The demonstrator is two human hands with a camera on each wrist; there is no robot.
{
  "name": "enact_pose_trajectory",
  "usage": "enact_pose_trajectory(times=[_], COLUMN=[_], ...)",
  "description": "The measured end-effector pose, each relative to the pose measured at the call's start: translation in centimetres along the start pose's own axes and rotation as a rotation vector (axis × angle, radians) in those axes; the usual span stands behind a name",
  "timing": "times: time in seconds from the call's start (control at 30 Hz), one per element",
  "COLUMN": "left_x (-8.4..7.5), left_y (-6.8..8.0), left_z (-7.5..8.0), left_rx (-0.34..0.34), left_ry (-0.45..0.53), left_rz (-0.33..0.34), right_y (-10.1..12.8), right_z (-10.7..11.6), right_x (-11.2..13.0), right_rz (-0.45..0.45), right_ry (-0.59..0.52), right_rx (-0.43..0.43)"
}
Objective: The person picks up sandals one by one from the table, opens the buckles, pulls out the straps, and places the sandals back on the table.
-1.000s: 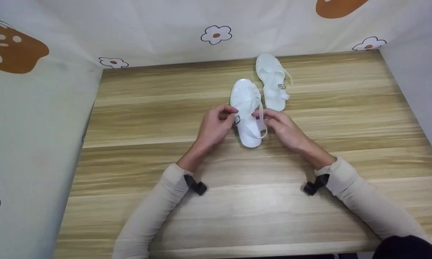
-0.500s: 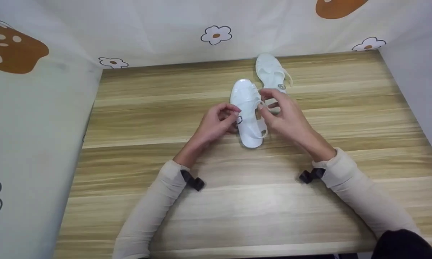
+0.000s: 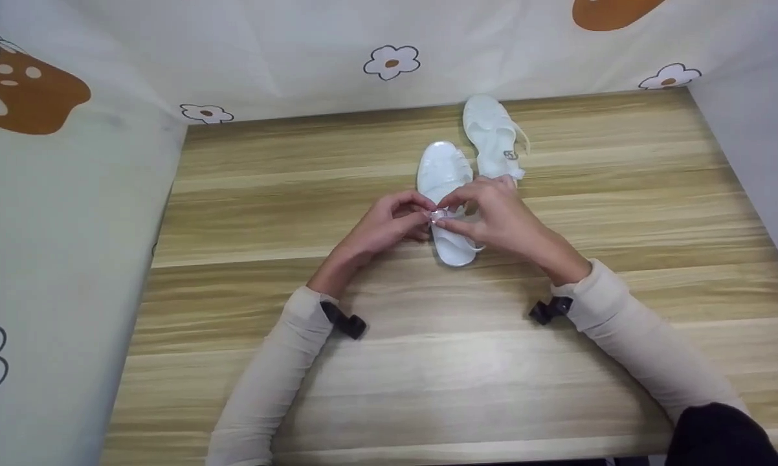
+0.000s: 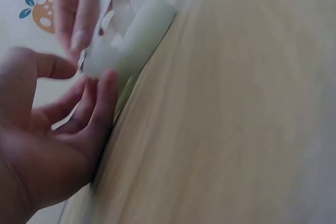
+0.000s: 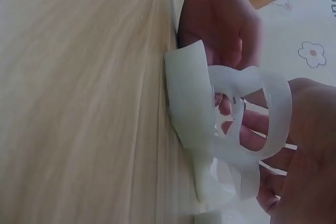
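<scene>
A white jelly sandal [image 3: 443, 173] lies toe-away on the wooden table [image 3: 428, 362]. My left hand [image 3: 420, 212] holds its left side at the small metal buckle [image 3: 437, 215]. From the other side my right hand [image 3: 450, 208] pinches the ankle strap and brings its end over to the buckle. In the right wrist view the strap [image 5: 275, 109] arches up off the sandal [image 5: 188, 103], with the left hand [image 5: 220, 22] behind it. The left wrist view shows the left hand [image 4: 58, 140] against the sandal's heel [image 4: 134, 38]. A second white sandal [image 3: 492, 133] lies beyond, to the right.
Cloth walls printed with flowers [image 3: 391, 62] and orange shapes close the table at the back and on the left. A plain grey wall [image 3: 758, 142] bounds the right side. Bare wood stretches to both sides of the sandals and toward the near edge.
My right hand lifted the strap up, then carried it left across the sandal to the buckle. The left hand stayed at the buckle. Neither sandal shifted on the table.
</scene>
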State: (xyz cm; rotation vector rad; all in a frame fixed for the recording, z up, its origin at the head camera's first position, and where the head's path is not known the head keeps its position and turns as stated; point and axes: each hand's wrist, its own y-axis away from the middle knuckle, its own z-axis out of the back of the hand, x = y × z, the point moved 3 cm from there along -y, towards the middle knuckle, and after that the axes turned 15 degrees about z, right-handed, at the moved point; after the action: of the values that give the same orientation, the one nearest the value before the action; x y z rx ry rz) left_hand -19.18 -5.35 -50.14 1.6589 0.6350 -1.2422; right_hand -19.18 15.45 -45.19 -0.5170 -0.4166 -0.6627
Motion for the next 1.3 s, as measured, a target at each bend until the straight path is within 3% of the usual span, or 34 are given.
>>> enact_pose_trajectory(times=[0.1,0.23,0.37,0.87,1.3], left_x=[0.1,0.4,0.9,1.0,0.8], left_y=[0.1,0.1,0.0,-0.1,-0.1], left_z=[0.4,0.9,1.3,1.3,1.1], left_rx=[0.057,0.076,0.058,-0.038,-0.088], left_ry=[0.018,-0.013,-0.041,0.0,-0.043], left_rz=[-0.001,-0.018,-0.029,-0.1,-0.207], right_y=[0.1,0.2,0.1,0.3,0.3], right_z=[0.1,0.0,-0.1,-0.6,-0.5], right_x=[-0.4,-0.7,-0.8,-1.3,-1.2], right_rz=[0.004,0.021,0.043,0.031,0.033], right_ry=[-0.033,-0.06,-0.09,-0.196,-0.193], right_rx=[0.017,0.018,0.008,-0.012,-0.032])
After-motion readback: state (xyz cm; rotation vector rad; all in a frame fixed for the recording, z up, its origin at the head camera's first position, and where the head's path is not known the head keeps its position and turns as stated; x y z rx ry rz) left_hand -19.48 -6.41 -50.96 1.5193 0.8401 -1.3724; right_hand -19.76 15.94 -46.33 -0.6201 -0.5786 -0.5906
